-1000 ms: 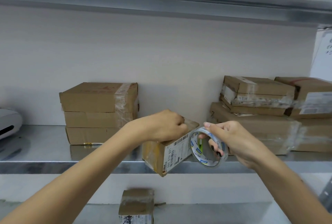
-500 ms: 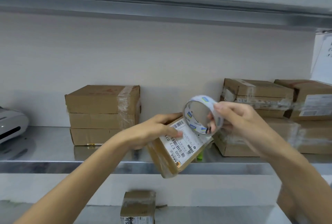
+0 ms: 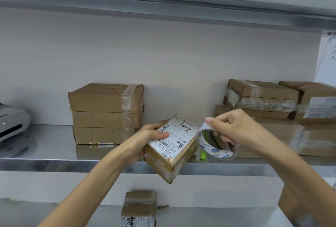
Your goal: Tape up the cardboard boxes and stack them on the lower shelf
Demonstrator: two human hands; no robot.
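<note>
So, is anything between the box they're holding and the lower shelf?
Nothing visible blocks it. The box, held in the left hand, hangs in open air above the lower shelf; one small taped box stands there, with bare shelf beside it.

One wide camera on my head faces forward and slightly down, close above my fingers, the steel shelf just beyond them.

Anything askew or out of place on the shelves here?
On the right, the upper boxes sit twisted on the wide box below. A small green object lies near the shelf edge.
</note>
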